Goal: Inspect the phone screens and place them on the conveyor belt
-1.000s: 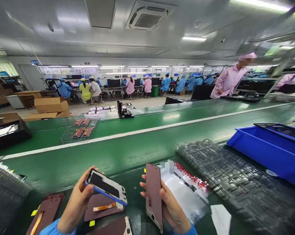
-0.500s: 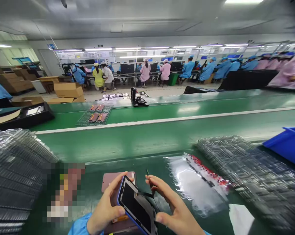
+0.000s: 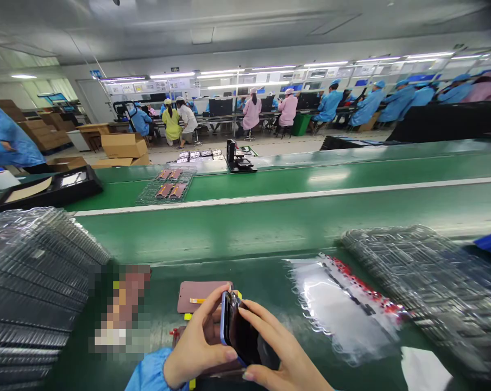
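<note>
My left hand (image 3: pixel 196 347) is wrapped around a blue-edged phone housing (image 3: pixel 223 326), tilted up above the bench. My right hand (image 3: pixel 282 347) grips a dark, glossy screen panel (image 3: pixel 249 339), its fingers along the upper edge and the thumb low. The panel lies at a slant over the housing, with a gap showing at its left side. The housing's inside is mostly hidden behind it. Beneath and behind my hands lies a brownish-pink phone panel (image 3: pixel 188 293) with an orange strip; other parts under my hands are partly covered.
Stacked clear plastic trays stand at left (image 3: pixel 37 288) and more trays (image 3: pixel 425 282) at right. Clear film sheets with red tabs (image 3: pixel 339 304) lie right of my hands, near a white paper piece (image 3: pixel 425 369). A green conveyor (image 3: pixel 270 228) runs across; co-workers sit beyond it.
The screen panel, seen edge-on in my right hand before, has turned and now covers the housing's face. The housing is more upright. The view has shifted slightly left.
</note>
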Demonstrator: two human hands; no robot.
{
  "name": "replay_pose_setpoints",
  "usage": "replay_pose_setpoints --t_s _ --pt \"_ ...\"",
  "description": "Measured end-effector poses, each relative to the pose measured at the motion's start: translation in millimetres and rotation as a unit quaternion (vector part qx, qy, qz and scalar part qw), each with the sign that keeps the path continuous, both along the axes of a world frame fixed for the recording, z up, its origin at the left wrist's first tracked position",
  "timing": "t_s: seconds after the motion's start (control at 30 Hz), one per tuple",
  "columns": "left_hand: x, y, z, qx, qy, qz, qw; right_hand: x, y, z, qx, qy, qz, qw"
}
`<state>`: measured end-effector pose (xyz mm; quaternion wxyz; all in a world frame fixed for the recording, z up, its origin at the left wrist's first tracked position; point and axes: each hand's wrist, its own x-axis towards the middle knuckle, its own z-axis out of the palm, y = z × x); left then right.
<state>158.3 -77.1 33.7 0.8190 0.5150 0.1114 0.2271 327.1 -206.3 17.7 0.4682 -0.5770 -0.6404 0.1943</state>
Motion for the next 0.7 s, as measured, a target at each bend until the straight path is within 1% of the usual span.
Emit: replay_pose_setpoints --t_s 0.27,0.43,0.7 --pt "0.8 -3.3 0.9 -0.011 0.007 0.003 1.0 -0.2 1.6 1.4 0.015 -0.001 0.002 1.0" --pt "0.6 -4.8 2.8 -0.017 0.017 -0.004 1.0 -1.0 0.8 -1.6 0.026 -0.018 0.0 1.0" --pt "-1.3 -4.5 -2.3 -0.007 0.009 -0.015 1.0 -2.3 0.3 -0.1 0.028 -0.036 -0.002 0.999"
